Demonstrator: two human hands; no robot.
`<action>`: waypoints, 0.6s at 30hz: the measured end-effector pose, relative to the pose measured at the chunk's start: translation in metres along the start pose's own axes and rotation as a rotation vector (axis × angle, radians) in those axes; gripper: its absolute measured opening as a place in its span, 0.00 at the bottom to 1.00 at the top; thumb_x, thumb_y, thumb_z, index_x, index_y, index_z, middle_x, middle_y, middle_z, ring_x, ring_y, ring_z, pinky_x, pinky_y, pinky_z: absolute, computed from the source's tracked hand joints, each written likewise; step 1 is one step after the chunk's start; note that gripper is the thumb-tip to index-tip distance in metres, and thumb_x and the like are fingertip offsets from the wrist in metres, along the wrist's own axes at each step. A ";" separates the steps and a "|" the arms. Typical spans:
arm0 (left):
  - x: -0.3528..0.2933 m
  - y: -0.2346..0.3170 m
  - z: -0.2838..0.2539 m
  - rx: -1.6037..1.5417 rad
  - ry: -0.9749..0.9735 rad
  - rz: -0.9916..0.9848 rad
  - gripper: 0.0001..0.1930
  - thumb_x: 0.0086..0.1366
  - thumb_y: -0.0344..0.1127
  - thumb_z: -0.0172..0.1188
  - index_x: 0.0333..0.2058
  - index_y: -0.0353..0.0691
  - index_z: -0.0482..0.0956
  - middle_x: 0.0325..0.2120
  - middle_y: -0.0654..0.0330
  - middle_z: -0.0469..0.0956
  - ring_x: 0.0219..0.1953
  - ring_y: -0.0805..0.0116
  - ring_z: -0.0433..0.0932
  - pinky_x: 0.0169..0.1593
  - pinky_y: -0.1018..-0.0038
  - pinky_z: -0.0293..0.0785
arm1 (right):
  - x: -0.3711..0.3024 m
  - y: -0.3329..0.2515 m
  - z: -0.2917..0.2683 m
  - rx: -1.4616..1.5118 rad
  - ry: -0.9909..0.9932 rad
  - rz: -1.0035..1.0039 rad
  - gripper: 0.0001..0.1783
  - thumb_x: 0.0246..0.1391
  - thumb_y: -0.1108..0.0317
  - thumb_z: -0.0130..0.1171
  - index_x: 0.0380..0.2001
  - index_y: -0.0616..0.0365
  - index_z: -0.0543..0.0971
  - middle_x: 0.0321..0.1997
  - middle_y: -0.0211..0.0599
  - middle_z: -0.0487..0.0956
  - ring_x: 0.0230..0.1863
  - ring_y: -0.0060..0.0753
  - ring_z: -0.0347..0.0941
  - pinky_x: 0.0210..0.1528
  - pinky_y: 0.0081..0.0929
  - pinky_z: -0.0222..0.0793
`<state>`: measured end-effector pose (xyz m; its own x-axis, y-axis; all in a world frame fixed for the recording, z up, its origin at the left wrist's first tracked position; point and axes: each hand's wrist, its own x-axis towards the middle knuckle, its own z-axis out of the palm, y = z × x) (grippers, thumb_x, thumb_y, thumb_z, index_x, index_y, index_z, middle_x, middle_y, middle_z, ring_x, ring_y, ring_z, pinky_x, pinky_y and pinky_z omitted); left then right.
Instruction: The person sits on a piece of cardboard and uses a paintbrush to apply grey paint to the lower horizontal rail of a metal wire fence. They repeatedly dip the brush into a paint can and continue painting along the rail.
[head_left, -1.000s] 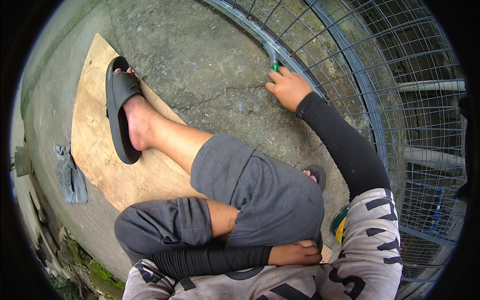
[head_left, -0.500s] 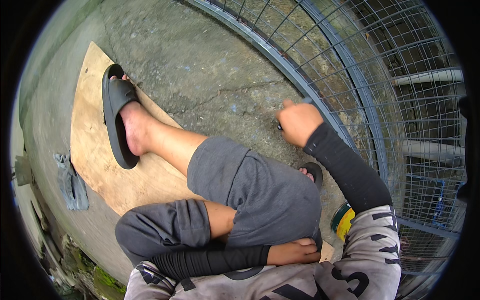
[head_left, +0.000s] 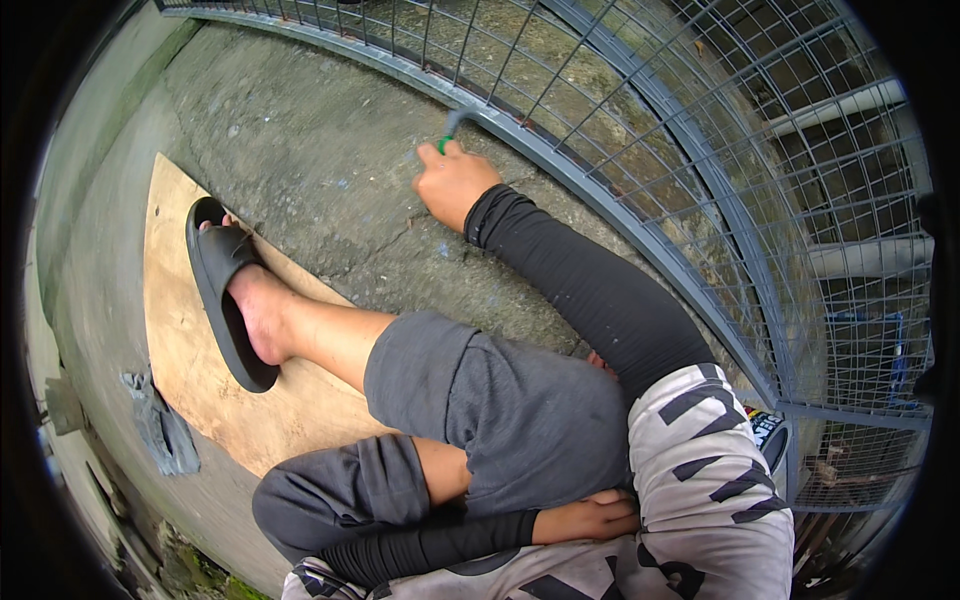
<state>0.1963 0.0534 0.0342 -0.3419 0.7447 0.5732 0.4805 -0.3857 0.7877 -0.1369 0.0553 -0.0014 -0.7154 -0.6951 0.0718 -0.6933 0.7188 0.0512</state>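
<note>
Brush [head_left: 447, 133], green-handled and probably a paintbrush, sat clenched in my right hand [head_left: 452, 183], which had stretched farther out, bristles meeting the grey fence rail [head_left: 560, 165]; my left hand [head_left: 592, 518] rested loosely against my lap.

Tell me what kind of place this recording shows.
Probably an outdoor yard or work area: a rough concrete floor, a grey wire-mesh fence panel beside it, and a plywood sheet on the ground. The right hand holds a green-handled tool at the fence's frame.

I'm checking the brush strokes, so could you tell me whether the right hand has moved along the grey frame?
Yes. The right hand with its brush reaches out to the frame again.
</note>
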 end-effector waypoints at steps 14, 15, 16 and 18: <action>0.005 0.006 -0.010 -0.051 -0.007 -0.036 0.20 0.60 0.31 0.48 0.51 0.33 0.71 0.46 0.53 0.70 0.55 0.58 0.67 0.59 0.71 0.65 | -0.149 0.037 -0.016 0.068 0.025 0.099 0.04 0.45 0.70 0.56 0.25 0.55 0.79 0.39 0.40 0.71 0.43 0.42 0.72 0.41 0.36 0.75; 0.005 0.005 -0.010 -0.041 -0.014 -0.036 0.20 0.60 0.31 0.48 0.50 0.34 0.71 0.46 0.53 0.70 0.54 0.58 0.67 0.58 0.72 0.65 | -0.162 0.033 -0.022 0.069 0.014 0.135 0.04 0.44 0.70 0.56 0.25 0.55 0.79 0.39 0.40 0.71 0.43 0.42 0.72 0.40 0.36 0.76; 0.005 0.007 -0.010 -0.022 -0.015 -0.034 0.19 0.59 0.31 0.48 0.50 0.34 0.71 0.46 0.54 0.70 0.54 0.59 0.67 0.58 0.72 0.65 | -0.170 0.027 -0.031 0.063 -0.022 0.173 0.04 0.44 0.70 0.56 0.25 0.55 0.79 0.39 0.40 0.71 0.43 0.42 0.72 0.38 0.36 0.76; 0.004 0.007 -0.008 -0.008 -0.019 -0.032 0.19 0.59 0.31 0.48 0.50 0.35 0.71 0.45 0.55 0.70 0.54 0.60 0.67 0.58 0.73 0.65 | -0.183 0.016 -0.046 0.049 -0.098 0.259 0.04 0.44 0.70 0.56 0.25 0.55 0.79 0.38 0.41 0.71 0.42 0.42 0.73 0.36 0.37 0.77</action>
<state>0.1912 0.0495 0.0440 -0.3419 0.7668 0.5433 0.4633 -0.3654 0.8073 -0.0134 0.1948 0.0323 -0.8725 -0.4882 -0.0210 -0.4882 0.8727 -0.0048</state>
